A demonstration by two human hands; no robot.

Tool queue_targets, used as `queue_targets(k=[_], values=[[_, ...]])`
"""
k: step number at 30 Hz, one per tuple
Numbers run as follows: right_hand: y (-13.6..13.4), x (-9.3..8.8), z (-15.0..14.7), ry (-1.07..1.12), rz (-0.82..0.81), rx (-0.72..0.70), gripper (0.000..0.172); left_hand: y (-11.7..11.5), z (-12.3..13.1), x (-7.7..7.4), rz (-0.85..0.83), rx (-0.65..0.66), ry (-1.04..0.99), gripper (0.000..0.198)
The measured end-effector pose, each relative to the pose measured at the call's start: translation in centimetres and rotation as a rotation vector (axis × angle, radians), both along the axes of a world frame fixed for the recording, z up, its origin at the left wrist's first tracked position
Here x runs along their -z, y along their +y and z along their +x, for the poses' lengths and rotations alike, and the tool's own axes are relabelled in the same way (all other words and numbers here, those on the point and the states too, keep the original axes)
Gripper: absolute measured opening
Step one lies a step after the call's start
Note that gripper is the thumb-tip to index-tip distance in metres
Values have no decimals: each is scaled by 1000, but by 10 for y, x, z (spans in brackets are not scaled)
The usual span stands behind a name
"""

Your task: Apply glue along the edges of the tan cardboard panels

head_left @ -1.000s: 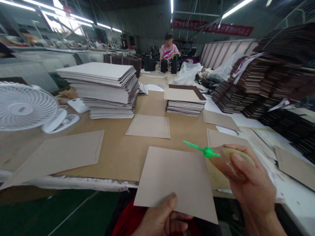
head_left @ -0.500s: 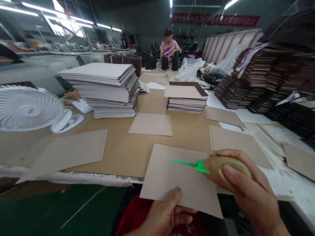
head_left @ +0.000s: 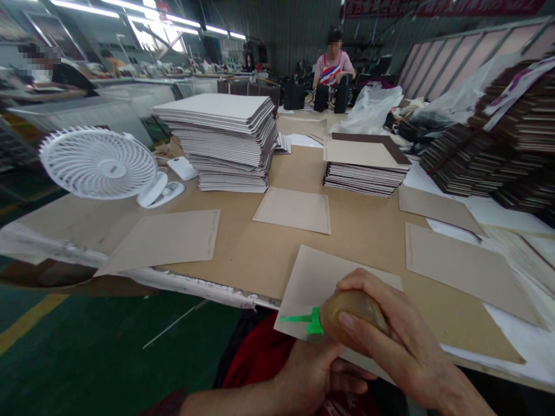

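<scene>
A brownish squeeze bottle (head_left: 353, 312) with a green nozzle (head_left: 299, 319) is gripped in my right hand (head_left: 399, 341). Its tip points left, over the lower left part of a beige board (head_left: 312, 277); whether it touches cannot be made out. My left hand (head_left: 310, 370) grips that board at its near edge, thumb on top and fingers beneath. The board hangs partly over the table's front edge, above my lap. My right hand and the bottle hide much of its right side.
More beige boards (head_left: 295, 211) lie spread on the table (head_left: 247, 260). Behind them rise a tall stack of white boards (head_left: 229, 144) and a lower stack (head_left: 364, 176). A white fan (head_left: 104, 164) stands left, dark bundled stacks (head_left: 472, 156) right. A person (head_left: 333, 69) sits at the back.
My right hand has brought the bottle left and down across the board, the nozzle nearing its lower left corner. My left hand still holds the board. The camera view has turned left.
</scene>
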State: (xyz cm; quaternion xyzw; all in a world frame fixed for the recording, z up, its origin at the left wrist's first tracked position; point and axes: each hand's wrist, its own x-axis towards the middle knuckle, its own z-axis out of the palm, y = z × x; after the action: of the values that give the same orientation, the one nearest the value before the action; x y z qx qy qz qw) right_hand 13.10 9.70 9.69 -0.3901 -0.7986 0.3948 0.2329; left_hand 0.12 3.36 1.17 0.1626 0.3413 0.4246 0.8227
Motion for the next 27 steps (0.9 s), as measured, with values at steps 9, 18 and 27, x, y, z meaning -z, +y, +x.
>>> queue_targets(k=[9, 18, 27], values=[[2, -12, -10, -88, 17, -59, 13, 3, -1, 4, -5, -22, -7, 52], [4, -24, -12, -164, 68, -73, 10, 1, 2, 4, 11, -23, -26, 47], [7, -23, -12, -189, 169, -10, 13, 0, 2, 8, -18, -14, 3, 40]])
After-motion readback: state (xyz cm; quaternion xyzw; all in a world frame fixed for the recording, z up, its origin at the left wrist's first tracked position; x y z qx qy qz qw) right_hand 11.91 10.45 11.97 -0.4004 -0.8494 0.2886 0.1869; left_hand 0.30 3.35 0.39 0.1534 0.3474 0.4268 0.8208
